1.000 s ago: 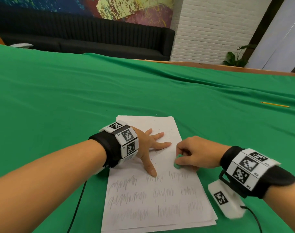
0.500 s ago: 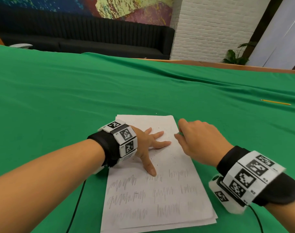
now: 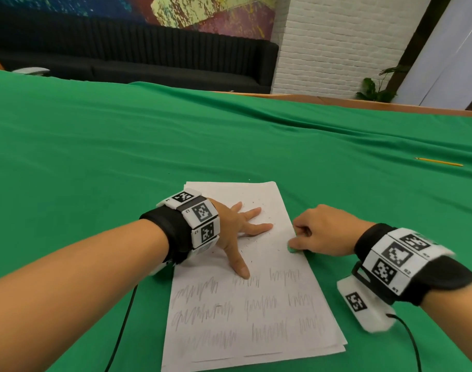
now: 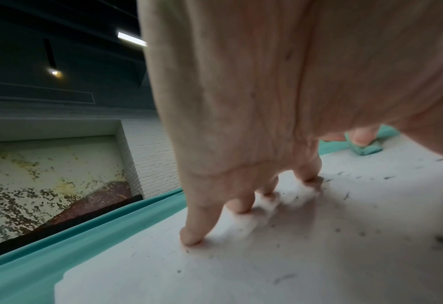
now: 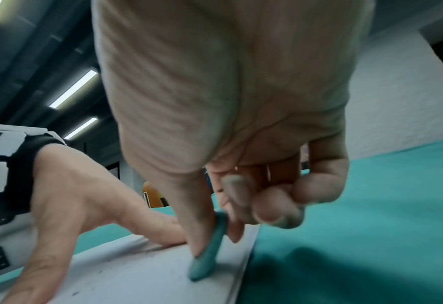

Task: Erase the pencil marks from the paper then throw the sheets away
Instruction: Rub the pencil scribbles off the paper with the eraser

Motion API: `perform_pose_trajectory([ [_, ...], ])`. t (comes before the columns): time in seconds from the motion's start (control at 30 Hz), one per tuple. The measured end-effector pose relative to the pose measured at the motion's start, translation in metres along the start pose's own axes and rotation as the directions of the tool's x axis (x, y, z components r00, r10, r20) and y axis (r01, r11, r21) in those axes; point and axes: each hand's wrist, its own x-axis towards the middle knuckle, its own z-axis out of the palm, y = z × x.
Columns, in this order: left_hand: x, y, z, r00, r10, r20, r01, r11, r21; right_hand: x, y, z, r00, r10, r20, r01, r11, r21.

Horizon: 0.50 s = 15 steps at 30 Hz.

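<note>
**Eraser on the top sheet's right edge**

The right hand (image 3: 325, 232) pinches a green eraser (image 5: 208, 255) between thumb and fingers, its tip touching the paper (image 3: 256, 318). Just left of that grip, the left hand (image 3: 237, 232) lies spread flat on the stack. Pencil scribbles (image 3: 245, 304) fill the sheet nearer the person than both hands.

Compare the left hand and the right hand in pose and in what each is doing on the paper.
The left hand lies spread, fingers straight, pressing the paper down; the right hand is curled, pinching a green eraser. The left hand holds nothing; the right hand sets the eraser's tip on the sheet. The left hand rests toward the paper's left side and middle; the right hand sits at its right edge. Both wear marker wristbands and touch the top sheet.
</note>
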Motion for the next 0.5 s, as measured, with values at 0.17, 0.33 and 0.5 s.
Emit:
perform_pose_trajectory([
  [0.17,0.001,-0.001,0.002,1.000,0.000,0.003,0.000,1.000,-0.015,0.000,-0.021,0.006,0.991,-0.130,-0.044,0.134,0.985,0.106],
  [0.33,0.000,0.001,0.001,1.000,-0.005,-0.003,0.005,1.000,0.009,-0.004,-0.002,0.001,0.989,-0.053,0.138,0.044,0.997,0.065],
  [0.5,0.001,0.000,0.001,1.000,0.000,0.000,0.000,1.000,0.000,-0.010,-0.008,-0.009,0.992,-0.109,0.057,0.095,0.974,0.204],
])
